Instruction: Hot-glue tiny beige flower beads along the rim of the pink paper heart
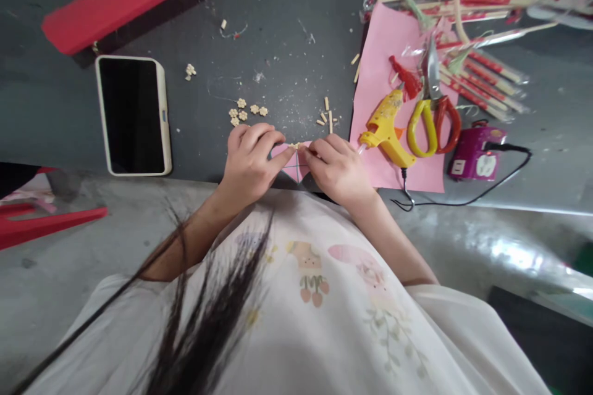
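Pinching a tiny beige piece [295, 146] between the fingertips of my left hand [250, 162] and right hand [339, 171], both closed narrowly on it, over a small pink paper [291, 166] at the near edge of the dark table [278, 43]; a yellow glue gun [384, 128] lies near my right.

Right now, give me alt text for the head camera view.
The left hand and right hand pinch a small pink paper piece at a dark grey table; a yellow glue gun, yellow-and-red-handled scissors and a cream-cased phone lie nearby.
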The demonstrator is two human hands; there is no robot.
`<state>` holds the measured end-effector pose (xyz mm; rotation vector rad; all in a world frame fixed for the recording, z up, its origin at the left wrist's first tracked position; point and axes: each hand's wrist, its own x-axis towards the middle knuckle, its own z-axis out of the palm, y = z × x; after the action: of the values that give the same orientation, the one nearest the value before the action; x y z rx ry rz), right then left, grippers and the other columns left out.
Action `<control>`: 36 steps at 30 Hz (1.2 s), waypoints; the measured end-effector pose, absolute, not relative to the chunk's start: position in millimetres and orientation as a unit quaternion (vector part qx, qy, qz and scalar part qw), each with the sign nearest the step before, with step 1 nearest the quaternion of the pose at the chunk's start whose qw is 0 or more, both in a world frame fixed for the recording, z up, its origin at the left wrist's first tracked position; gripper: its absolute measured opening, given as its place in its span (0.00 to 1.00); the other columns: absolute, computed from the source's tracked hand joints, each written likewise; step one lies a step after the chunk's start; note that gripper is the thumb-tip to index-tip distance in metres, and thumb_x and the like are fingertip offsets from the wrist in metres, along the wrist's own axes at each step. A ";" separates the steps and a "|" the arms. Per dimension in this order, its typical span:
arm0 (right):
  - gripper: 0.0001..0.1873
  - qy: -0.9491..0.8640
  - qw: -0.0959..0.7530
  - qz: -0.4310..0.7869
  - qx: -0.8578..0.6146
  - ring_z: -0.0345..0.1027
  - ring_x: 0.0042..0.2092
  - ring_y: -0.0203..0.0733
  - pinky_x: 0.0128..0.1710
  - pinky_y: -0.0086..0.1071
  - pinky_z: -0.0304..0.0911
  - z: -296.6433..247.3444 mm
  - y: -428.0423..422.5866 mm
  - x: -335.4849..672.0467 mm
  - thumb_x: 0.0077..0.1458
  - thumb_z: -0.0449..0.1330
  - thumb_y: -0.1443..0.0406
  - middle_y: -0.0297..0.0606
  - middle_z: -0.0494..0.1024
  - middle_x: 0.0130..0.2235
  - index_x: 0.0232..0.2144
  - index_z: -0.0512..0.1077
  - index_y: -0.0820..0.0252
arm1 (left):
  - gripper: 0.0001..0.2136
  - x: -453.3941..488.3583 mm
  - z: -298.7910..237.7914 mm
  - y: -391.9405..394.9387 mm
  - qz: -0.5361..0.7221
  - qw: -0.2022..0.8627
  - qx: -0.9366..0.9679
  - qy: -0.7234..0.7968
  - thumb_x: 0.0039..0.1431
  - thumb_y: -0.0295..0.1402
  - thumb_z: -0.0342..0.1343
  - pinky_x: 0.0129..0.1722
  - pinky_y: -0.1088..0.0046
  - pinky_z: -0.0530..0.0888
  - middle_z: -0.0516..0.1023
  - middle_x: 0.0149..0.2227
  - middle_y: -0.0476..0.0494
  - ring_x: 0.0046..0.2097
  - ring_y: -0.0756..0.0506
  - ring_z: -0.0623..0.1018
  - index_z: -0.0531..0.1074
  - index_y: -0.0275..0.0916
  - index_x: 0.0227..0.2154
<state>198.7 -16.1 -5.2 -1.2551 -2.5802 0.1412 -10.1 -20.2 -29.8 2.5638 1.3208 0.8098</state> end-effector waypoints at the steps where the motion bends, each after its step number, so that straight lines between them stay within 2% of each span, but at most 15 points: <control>1: 0.15 -0.885 0.148 0.059 -0.438 0.63 0.36 0.43 0.35 0.38 0.60 -6.1 -15.6 200.1 0.68 0.50 0.68 0.39 0.76 0.33 0.37 0.77 0.56 | 0.08 -10.1 -30.0 -20.4 0.274 0.077 0.851 0.441 0.69 0.32 0.53 0.56 0.56 0.61 0.77 0.48 0.45 0.55 0.41 0.70 0.77 0.46 0.44; 4: 0.12 -0.857 0.203 0.119 -0.458 0.64 0.38 0.43 0.38 0.37 0.63 -7.6 -13.8 204.5 0.67 0.54 0.66 0.40 0.77 0.35 0.42 0.77 0.58 | 0.08 -10.1 -30.2 -20.4 0.280 0.064 0.852 0.438 0.68 0.32 0.53 0.56 0.56 0.61 0.77 0.47 0.45 0.54 0.41 0.70 0.77 0.46 0.44; 6: 0.11 -0.841 0.222 0.146 -0.472 0.65 0.39 0.43 0.39 0.38 0.64 -7.1 -13.2 205.5 0.66 0.55 0.65 0.41 0.77 0.36 0.42 0.78 0.58 | 0.08 -10.0 -30.1 -20.0 0.278 0.042 0.855 0.436 0.68 0.31 0.54 0.55 0.57 0.61 0.77 0.46 0.45 0.54 0.41 0.71 0.78 0.46 0.43; 15: 0.13 -0.854 0.193 0.091 -0.475 0.61 0.36 0.44 0.35 0.38 0.60 -8.8 -17.5 197.8 0.66 0.54 0.66 0.41 0.75 0.33 0.40 0.79 0.56 | 0.08 -9.9 -30.1 -19.4 0.272 0.032 0.858 0.435 0.68 0.32 0.54 0.54 0.56 0.62 0.78 0.46 0.45 0.53 0.40 0.71 0.78 0.45 0.43; 22: 0.11 -0.817 0.214 0.159 -0.512 0.66 0.40 0.46 0.41 0.40 0.65 -6.9 -13.5 197.3 0.65 0.55 0.64 0.41 0.76 0.36 0.43 0.77 0.56 | 0.09 -11.7 -31.0 -20.4 0.264 0.053 0.857 0.440 0.68 0.33 0.53 0.55 0.54 0.63 0.77 0.46 0.44 0.54 0.40 0.71 0.79 0.47 0.44; 27: 0.11 -0.820 0.197 0.153 -0.515 0.66 0.39 0.46 0.40 0.39 0.64 -7.2 -10.0 194.6 0.65 0.54 0.65 0.41 0.75 0.35 0.38 0.78 0.55 | 0.07 -11.2 -30.5 -17.0 0.268 0.052 0.850 0.451 0.67 0.33 0.56 0.54 0.57 0.63 0.77 0.46 0.46 0.54 0.40 0.70 0.79 0.47 0.43; 36: 0.11 -0.817 0.196 0.158 -0.518 0.66 0.39 0.47 0.40 0.40 0.63 -9.6 -9.6 193.4 0.66 0.54 0.63 0.41 0.75 0.35 0.37 0.77 0.56 | 0.07 -10.7 -31.4 -17.2 0.272 0.051 0.846 0.456 0.67 0.35 0.55 0.53 0.57 0.64 0.78 0.45 0.45 0.53 0.40 0.71 0.79 0.47 0.42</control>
<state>193.4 -9.6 -9.6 -1.4521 -2.2890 0.4417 -10.7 -17.2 -31.4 2.5746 1.3885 0.8289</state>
